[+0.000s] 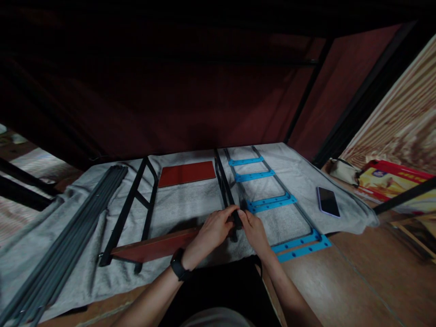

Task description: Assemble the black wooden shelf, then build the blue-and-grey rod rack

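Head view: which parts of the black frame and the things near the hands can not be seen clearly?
- black frame: the part the left hand and right hand grip is covered by the fingers.
- brown board: its right end is behind the left hand.
- grey rods: cut by the bottom-left edge.
- area behind the grey cloth: too dark.

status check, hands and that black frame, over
Left hand and right hand both grip the black frame. Red board beside left hand. Phone off right.

Both forearms are stretched forward and drawn together. The left hand (214,229) is curled, fingers bent; the right hand (254,229) is pressed beside it.
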Demonstrator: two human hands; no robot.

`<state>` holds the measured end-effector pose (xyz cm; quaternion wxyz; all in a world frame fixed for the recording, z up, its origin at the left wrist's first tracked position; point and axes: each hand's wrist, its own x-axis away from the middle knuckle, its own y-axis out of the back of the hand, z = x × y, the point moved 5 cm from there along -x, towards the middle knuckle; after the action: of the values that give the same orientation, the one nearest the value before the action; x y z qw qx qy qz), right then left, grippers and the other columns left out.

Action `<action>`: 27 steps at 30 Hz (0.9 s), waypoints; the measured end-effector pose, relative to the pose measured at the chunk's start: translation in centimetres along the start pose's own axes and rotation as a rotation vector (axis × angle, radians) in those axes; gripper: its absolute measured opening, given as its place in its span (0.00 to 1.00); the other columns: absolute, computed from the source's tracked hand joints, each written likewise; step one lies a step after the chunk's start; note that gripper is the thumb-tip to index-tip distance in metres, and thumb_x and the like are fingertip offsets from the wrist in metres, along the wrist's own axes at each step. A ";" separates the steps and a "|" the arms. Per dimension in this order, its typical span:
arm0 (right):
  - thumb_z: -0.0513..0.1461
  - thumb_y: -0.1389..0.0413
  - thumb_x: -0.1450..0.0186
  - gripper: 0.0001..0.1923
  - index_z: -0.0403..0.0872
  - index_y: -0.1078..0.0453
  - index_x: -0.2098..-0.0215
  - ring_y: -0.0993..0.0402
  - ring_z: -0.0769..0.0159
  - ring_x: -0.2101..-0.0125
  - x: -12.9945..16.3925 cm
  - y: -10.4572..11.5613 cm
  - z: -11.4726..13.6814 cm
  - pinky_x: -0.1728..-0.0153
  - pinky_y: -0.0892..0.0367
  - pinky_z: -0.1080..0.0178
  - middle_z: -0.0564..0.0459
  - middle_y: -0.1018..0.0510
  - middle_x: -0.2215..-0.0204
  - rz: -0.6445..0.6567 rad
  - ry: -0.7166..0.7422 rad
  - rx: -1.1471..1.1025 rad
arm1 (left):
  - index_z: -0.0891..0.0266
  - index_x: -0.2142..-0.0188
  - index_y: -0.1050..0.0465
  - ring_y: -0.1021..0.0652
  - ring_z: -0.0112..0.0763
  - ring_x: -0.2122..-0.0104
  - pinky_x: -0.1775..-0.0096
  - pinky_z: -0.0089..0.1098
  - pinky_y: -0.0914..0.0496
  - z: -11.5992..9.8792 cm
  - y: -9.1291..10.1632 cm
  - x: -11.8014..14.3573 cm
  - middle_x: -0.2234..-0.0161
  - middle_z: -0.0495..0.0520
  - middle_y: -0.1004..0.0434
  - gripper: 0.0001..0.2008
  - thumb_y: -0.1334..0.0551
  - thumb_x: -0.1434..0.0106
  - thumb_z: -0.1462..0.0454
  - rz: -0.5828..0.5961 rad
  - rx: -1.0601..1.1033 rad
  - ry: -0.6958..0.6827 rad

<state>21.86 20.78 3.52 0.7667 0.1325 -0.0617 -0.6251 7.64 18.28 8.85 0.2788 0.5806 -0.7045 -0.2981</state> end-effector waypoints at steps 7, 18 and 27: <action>0.55 0.50 0.33 0.18 0.50 0.34 0.67 0.34 0.66 0.74 -0.1 -0.4 -0.4 0.72 0.39 0.64 0.58 0.32 0.76 0.023 0.034 -0.159 | 0.53 0.39 0.34 0.23 0.36 0.49 0.46 0.36 0.31 -0.2 0.1 0.1 0.47 0.54 0.23 0.27 0.42 0.38 0.70 0.013 -0.012 -0.003; 0.51 0.47 0.34 0.12 0.51 0.34 0.64 0.34 0.66 0.74 -0.1 0.0 -0.2 0.71 0.36 0.63 0.57 0.32 0.74 0.062 0.073 -0.208 | 0.52 0.38 0.35 0.24 0.36 0.47 0.45 0.36 0.32 0.3 -0.3 0.1 0.44 0.52 0.25 0.28 0.42 0.37 0.70 -0.004 -0.029 -0.040; 0.47 0.48 0.34 0.10 0.51 0.33 0.61 0.31 0.64 0.71 0.0 0.5 -0.6 0.69 0.35 0.63 0.56 0.28 0.72 0.084 0.091 -0.147 | 0.56 0.39 0.36 0.21 0.43 0.54 0.52 0.41 0.29 0.2 1.0 3.1 0.54 0.58 0.20 0.22 0.43 0.32 0.62 -0.089 -0.423 0.036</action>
<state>22.54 20.93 3.06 0.8021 0.1014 0.0139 -0.5884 6.32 15.39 9.58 0.3936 0.5450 -0.5947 -0.4409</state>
